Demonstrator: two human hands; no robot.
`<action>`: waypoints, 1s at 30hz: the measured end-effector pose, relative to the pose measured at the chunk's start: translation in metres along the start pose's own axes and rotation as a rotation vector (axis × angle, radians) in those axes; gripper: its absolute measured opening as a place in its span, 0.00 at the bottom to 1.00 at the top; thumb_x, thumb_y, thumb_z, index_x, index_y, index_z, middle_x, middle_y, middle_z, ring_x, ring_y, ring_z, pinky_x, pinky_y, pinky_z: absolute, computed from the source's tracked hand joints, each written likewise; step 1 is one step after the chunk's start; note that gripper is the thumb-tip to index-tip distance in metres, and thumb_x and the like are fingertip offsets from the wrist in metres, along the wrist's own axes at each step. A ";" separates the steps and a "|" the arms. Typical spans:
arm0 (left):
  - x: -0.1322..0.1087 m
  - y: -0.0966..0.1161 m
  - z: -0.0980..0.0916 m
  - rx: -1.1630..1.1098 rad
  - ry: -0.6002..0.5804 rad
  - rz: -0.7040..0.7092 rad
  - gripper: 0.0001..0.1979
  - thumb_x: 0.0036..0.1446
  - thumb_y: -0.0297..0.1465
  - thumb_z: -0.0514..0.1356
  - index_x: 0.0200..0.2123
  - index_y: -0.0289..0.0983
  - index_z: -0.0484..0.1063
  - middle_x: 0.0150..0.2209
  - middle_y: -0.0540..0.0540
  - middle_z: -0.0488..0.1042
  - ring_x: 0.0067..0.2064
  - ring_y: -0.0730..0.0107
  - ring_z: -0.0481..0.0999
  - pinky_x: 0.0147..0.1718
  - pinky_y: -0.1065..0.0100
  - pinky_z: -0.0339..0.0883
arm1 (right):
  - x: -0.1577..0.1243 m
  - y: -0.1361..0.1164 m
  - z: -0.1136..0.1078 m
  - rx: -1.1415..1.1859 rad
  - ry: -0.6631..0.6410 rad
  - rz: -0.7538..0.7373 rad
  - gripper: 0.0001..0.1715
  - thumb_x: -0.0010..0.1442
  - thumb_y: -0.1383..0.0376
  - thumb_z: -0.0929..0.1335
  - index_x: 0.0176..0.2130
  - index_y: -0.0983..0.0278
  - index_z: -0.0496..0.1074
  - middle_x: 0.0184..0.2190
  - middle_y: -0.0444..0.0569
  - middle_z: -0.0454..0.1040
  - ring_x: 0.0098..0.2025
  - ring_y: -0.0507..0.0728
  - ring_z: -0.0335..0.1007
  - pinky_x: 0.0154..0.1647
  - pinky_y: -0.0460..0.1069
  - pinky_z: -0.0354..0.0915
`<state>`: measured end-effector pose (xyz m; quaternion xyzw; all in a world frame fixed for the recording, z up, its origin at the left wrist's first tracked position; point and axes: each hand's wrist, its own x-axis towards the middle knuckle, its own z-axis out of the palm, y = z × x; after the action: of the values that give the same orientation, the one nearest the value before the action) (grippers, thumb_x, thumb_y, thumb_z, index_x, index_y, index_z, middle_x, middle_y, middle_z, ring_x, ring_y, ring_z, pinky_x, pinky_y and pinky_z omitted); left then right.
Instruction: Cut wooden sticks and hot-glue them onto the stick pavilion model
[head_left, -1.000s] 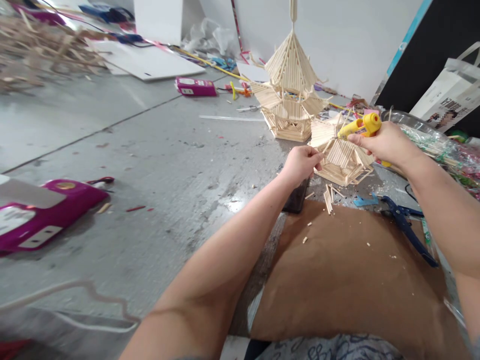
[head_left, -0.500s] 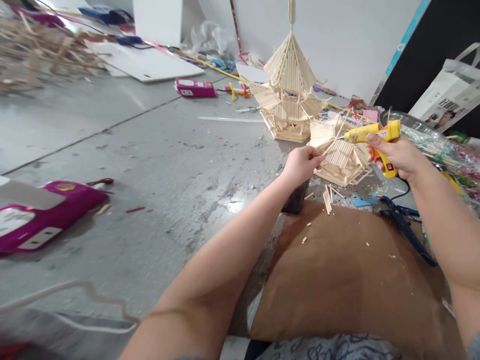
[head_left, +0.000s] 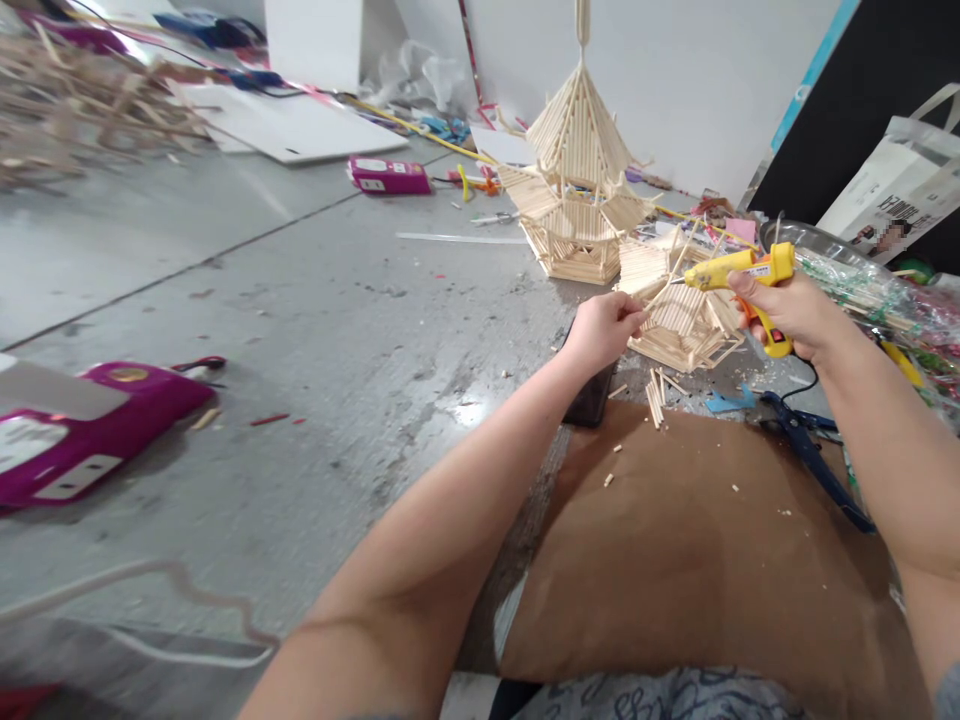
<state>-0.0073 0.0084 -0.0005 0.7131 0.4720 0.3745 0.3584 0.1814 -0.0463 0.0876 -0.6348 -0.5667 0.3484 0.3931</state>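
My left hand [head_left: 606,328] pinches the lower end of a thin wooden stick [head_left: 663,290], which slants up to the right. In my right hand [head_left: 787,310] is a yellow hot glue gun [head_left: 739,270], its nozzle pointing left and close to the stick; whether they touch I cannot tell. Both hands are over a low model roof [head_left: 679,310] built of pale wooden sticks. Behind it to the left stands a taller stick-built pagoda [head_left: 577,190] with a pointed roof. Short cut sticks [head_left: 655,400] lie in front of the low model.
A dark phone [head_left: 590,397] lies under my left wrist. Blue-handled pliers [head_left: 814,460] rest on a brown board [head_left: 675,560]. Purple power strips [head_left: 97,430] sit on the left. Plastic-wrapped materials [head_left: 892,300] are heaped at right, near a white bag [head_left: 889,190].
The glue gun in my right hand has shifted slightly left and its nozzle is a little lower along the stick. My left hand keeps its place.
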 end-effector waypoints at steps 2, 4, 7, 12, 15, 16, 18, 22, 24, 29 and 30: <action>0.001 -0.001 0.000 -0.005 0.001 0.005 0.05 0.49 0.29 0.55 0.24 0.35 0.67 0.19 0.52 0.70 0.18 0.80 0.63 0.24 0.74 0.57 | 0.000 -0.001 0.001 0.001 0.004 0.017 0.21 0.41 0.48 0.71 0.24 0.61 0.65 0.13 0.40 0.63 0.11 0.46 0.54 0.08 0.43 0.48; 0.001 -0.002 0.001 -0.004 0.002 0.011 0.05 0.49 0.29 0.55 0.24 0.35 0.67 0.19 0.52 0.70 0.18 0.80 0.63 0.24 0.74 0.57 | 0.000 -0.002 0.001 0.004 0.005 0.024 0.21 0.41 0.49 0.72 0.24 0.62 0.65 0.14 0.40 0.63 0.11 0.46 0.54 0.09 0.43 0.48; 0.002 -0.003 0.001 -0.019 -0.004 0.009 0.05 0.49 0.30 0.55 0.24 0.35 0.67 0.19 0.52 0.70 0.18 0.80 0.63 0.23 0.74 0.57 | 0.000 -0.003 0.001 0.002 0.014 0.029 0.21 0.43 0.48 0.71 0.24 0.62 0.66 0.14 0.41 0.62 0.12 0.46 0.54 0.09 0.43 0.49; 0.002 -0.005 0.003 -0.106 -0.013 -0.024 0.06 0.50 0.31 0.55 0.25 0.34 0.66 0.18 0.53 0.69 0.15 0.82 0.62 0.19 0.75 0.56 | 0.000 0.000 0.001 0.000 0.020 0.033 0.22 0.43 0.47 0.70 0.24 0.62 0.64 0.15 0.41 0.62 0.12 0.45 0.54 0.08 0.42 0.49; 0.002 -0.004 0.003 -0.149 -0.017 -0.050 0.07 0.50 0.31 0.56 0.24 0.34 0.66 0.18 0.53 0.69 0.14 0.82 0.62 0.18 0.75 0.55 | 0.000 0.000 0.002 0.008 0.027 0.033 0.22 0.43 0.48 0.70 0.22 0.62 0.63 0.15 0.40 0.62 0.13 0.45 0.55 0.08 0.42 0.50; 0.002 -0.004 0.003 -0.164 -0.016 -0.070 0.07 0.50 0.31 0.56 0.23 0.34 0.66 0.17 0.53 0.69 0.14 0.82 0.61 0.17 0.75 0.55 | 0.000 0.000 0.002 0.009 0.028 0.033 0.22 0.43 0.49 0.70 0.22 0.62 0.63 0.15 0.40 0.62 0.13 0.45 0.55 0.08 0.42 0.50; 0.002 -0.001 0.003 -0.206 -0.016 -0.130 0.08 0.50 0.30 0.56 0.22 0.34 0.65 0.17 0.53 0.68 0.13 0.82 0.60 0.16 0.75 0.54 | 0.000 0.000 0.002 0.006 0.029 0.036 0.21 0.43 0.50 0.71 0.23 0.62 0.63 0.14 0.40 0.62 0.12 0.46 0.55 0.08 0.43 0.51; -0.001 0.007 0.003 -0.324 -0.038 -0.252 0.09 0.50 0.28 0.58 0.20 0.33 0.64 0.16 0.53 0.67 0.12 0.84 0.59 0.14 0.76 0.51 | 0.001 -0.001 0.003 -0.027 0.032 0.040 0.20 0.44 0.50 0.71 0.24 0.61 0.64 0.14 0.40 0.63 0.11 0.46 0.54 0.09 0.44 0.51; -0.002 0.010 0.002 -0.390 -0.054 -0.290 0.09 0.51 0.27 0.58 0.20 0.33 0.64 0.15 0.52 0.67 0.12 0.85 0.59 0.14 0.76 0.50 | 0.002 -0.001 0.004 -0.047 0.038 0.042 0.20 0.44 0.49 0.70 0.23 0.61 0.64 0.14 0.41 0.63 0.11 0.46 0.54 0.10 0.44 0.51; -0.002 0.013 -0.003 -0.455 -0.079 -0.344 0.12 0.52 0.27 0.57 0.19 0.33 0.63 0.16 0.51 0.67 0.12 0.85 0.59 0.13 0.75 0.49 | 0.006 0.003 0.003 -0.095 0.037 0.020 0.21 0.45 0.48 0.69 0.22 0.61 0.64 0.15 0.42 0.63 0.12 0.47 0.54 0.11 0.45 0.51; -0.002 0.013 -0.004 -0.450 -0.081 -0.349 0.12 0.52 0.27 0.58 0.18 0.33 0.63 0.16 0.51 0.67 0.12 0.85 0.59 0.13 0.75 0.49 | 0.007 0.004 0.002 -0.107 0.023 0.013 0.21 0.45 0.48 0.69 0.23 0.61 0.64 0.15 0.42 0.63 0.12 0.47 0.55 0.11 0.45 0.51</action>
<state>-0.0062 0.0035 0.0124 0.5383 0.4779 0.3735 0.5851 0.1820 -0.0398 0.0831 -0.6627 -0.5757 0.3127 0.3628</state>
